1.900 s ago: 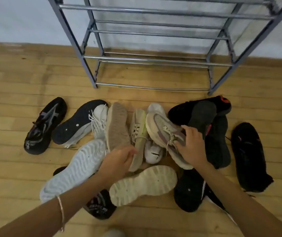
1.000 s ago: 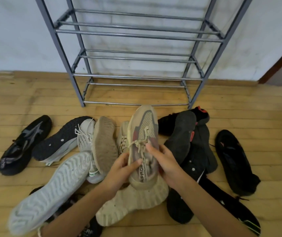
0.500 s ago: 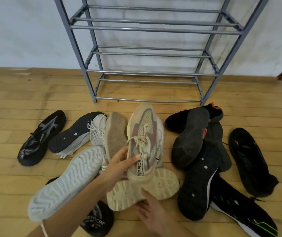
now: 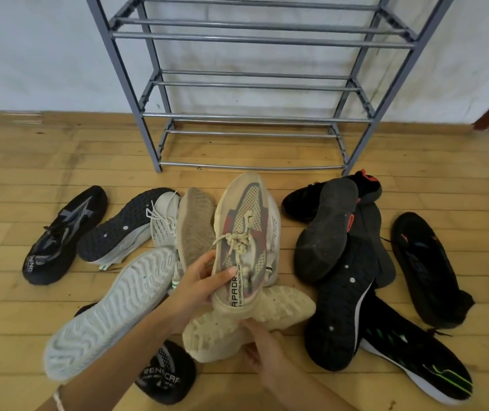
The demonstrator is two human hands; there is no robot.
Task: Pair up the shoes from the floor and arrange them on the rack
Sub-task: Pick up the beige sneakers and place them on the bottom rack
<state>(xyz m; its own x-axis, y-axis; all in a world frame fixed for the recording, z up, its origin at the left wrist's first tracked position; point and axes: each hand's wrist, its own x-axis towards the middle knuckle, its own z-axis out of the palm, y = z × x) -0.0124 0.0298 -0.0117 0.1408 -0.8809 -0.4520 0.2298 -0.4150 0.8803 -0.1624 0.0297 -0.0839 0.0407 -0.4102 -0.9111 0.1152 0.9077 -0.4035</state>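
My left hand (image 4: 198, 284) grips a beige knit sneaker (image 4: 247, 232) with red patches by its heel side, toe pointing toward the rack. My right hand (image 4: 262, 351) closes on the edge of a cream sneaker (image 4: 279, 310) lying sole-up just beneath it. The grey metal shoe rack (image 4: 252, 120) stands against the wall beyond the pile, its bars bare. Around my hands lie a white sole-up sneaker (image 4: 112, 312), a tan sole-up shoe (image 4: 194, 226) and a grey-white sneaker (image 4: 163, 221).
Black shoes are piled at the right (image 4: 326, 229), with a black sneaker with green stripes (image 4: 415, 360) at the near right and another black shoe (image 4: 427, 268) beside it. A black-grey sneaker (image 4: 62, 232) lies at far left. Wooden floor surrounds the pile.
The beige sneaker was lifted out of the pile and passed into my left hand. My right hand let go of it and dropped to the cream sole-up sneaker.
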